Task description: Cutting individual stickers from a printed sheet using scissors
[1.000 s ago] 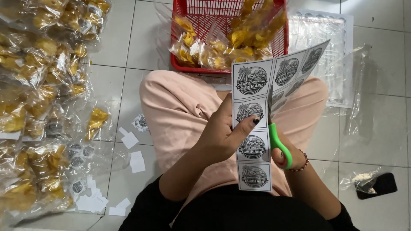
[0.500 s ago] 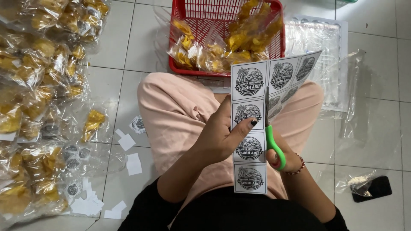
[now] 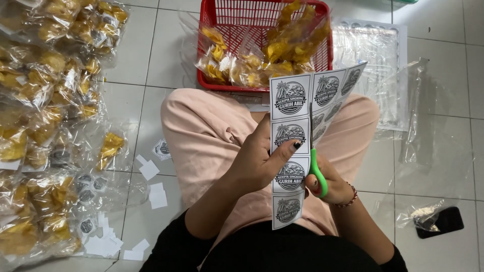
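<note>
Left hand pinches the label sheet over the lap; right hand is closed around green scissors cutting between columns. Best to keep the sheet taut and the blades in the white gap. Sheet: square black-and-white round-emblem labels. Red basket ahead and floor left hold clear bags of yellow chips; cut labels lie on the floor.

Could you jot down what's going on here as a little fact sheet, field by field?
Left hand: left hand pinches a sheet of printed labels
Right hand: right hand works green-handled scissors up the sheet
Ahead: red basket with bagged yellow chips
Left side: bagged chips piled up
Floor: paper offcuts, dark phone
</note>
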